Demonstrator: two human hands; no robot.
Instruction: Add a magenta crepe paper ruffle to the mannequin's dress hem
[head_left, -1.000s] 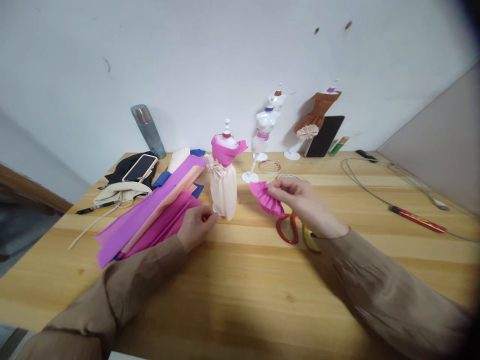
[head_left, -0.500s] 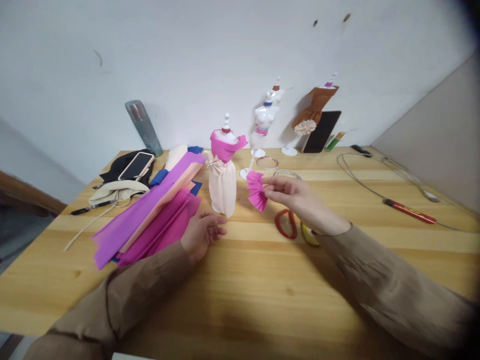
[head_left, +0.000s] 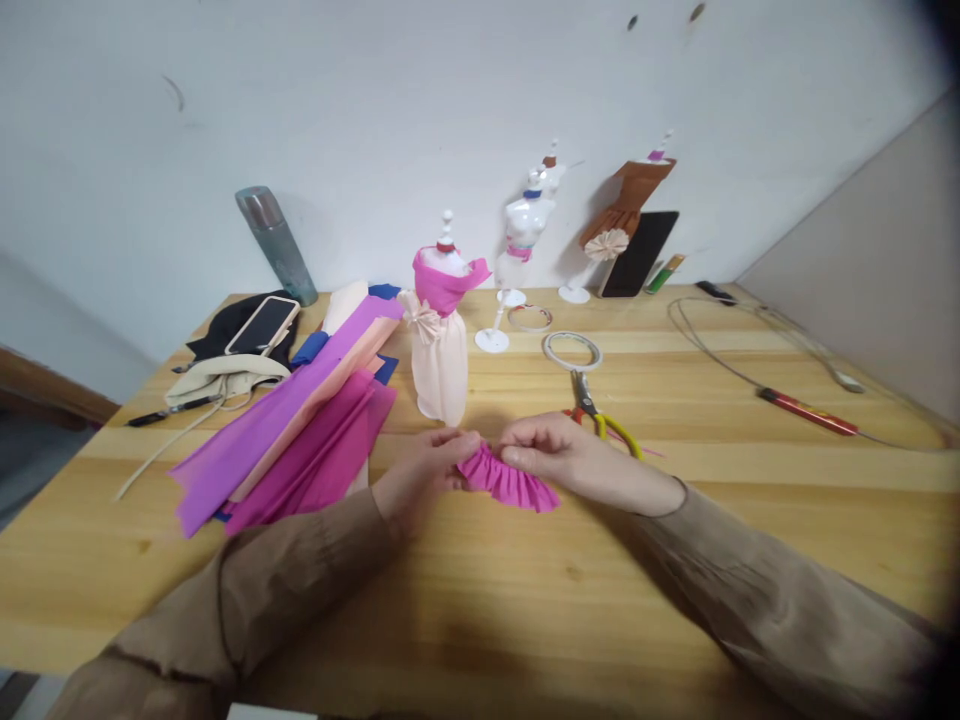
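A pleated strip of bright pink crepe paper (head_left: 514,485) is stretched between my two hands, low over the front of the table. My left hand (head_left: 424,467) pinches its left end, while my right hand (head_left: 566,460) grips its upper edge with thumb and fingers. Just behind them stands a small dress form (head_left: 442,340) in a pink draped top and a cream skirt with a cream bow at the waist. Scissors (head_left: 586,397) with red and yellow handles lie behind my right hand, which partly hides them.
Purple, peach and magenta paper sheets (head_left: 300,410) lie left, near a phone (head_left: 262,326) and a bottle (head_left: 277,245). Tape rolls (head_left: 572,350), white dress forms (head_left: 527,225) and a brown-dressed form (head_left: 637,195) stand behind. A red tool with a cable (head_left: 806,411) lies right.
My right hand has brought the pink pleated strip down and toward me. My left hand has risen to the right and taken hold of its end. The scissors and tape roll are more exposed.
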